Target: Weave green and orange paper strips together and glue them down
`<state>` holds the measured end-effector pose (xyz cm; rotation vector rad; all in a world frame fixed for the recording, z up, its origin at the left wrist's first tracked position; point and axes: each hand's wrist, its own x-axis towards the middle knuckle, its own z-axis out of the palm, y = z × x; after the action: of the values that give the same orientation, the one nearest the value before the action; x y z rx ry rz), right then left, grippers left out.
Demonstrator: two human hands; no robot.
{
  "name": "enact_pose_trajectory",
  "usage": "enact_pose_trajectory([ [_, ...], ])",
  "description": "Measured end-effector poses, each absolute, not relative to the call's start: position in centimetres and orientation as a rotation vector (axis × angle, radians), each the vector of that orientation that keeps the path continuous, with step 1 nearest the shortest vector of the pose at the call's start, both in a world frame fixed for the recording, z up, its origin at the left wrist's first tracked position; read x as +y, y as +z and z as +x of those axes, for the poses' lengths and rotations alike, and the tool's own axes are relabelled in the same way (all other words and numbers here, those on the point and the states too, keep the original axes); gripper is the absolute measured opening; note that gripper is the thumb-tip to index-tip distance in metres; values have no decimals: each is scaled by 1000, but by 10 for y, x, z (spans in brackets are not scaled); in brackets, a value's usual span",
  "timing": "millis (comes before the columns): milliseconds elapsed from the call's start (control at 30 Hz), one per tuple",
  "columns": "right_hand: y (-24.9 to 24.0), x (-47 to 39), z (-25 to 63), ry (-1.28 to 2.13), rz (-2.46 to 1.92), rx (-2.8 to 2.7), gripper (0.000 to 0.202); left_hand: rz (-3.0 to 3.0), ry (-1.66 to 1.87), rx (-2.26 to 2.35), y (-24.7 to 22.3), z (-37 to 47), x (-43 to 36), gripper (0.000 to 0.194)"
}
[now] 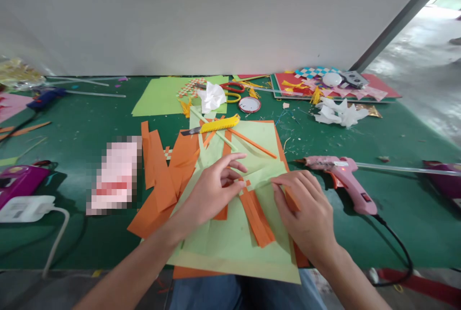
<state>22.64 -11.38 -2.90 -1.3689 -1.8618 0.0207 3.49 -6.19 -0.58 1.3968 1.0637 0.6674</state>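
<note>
My left hand (219,180) is closed, its thumb and a curled finger pinching the top end of a bundle of orange paper strips (257,219). Small orange and pale green checks show at that end, woven together. The strips' lower ends fan toward me above pale green paper sheets (230,247). Just to the right, my right hand (306,204) is closed, thumb against forefinger, at what looks like a thin pale green paper strip (263,183). An orange piece shows partly under its palm. A yellow utility knife (219,125), blade out, lies on the papers beyond my hands.
At right, a pink glue gun (334,168) with a trailing cord lies on the green table (403,137). Cut orange paper (162,185) is heaped at left. Scissors (234,94), crumpled tissue (212,97) and a round lid (249,104) lie farther back. A white adapter (27,208) is far left.
</note>
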Motion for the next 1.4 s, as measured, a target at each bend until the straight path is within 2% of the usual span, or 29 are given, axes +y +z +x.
enact_pose_trajectory([
  [333,-32,-119,224,138,-1095,-2034,22,1381,646,1044,-6,35,-60,49],
  [933,-33,-117,228,136,-1267,-1992,13,1241,652,1013,2,30,-56,51],
  [1233,-23,-124,226,23,-1166,-1741,22,1259,695,908,4,30,-60,47],
  [1400,-15,-127,214,9,-1176,-1815,23,1304,670,891,2,34,-64,47],
])
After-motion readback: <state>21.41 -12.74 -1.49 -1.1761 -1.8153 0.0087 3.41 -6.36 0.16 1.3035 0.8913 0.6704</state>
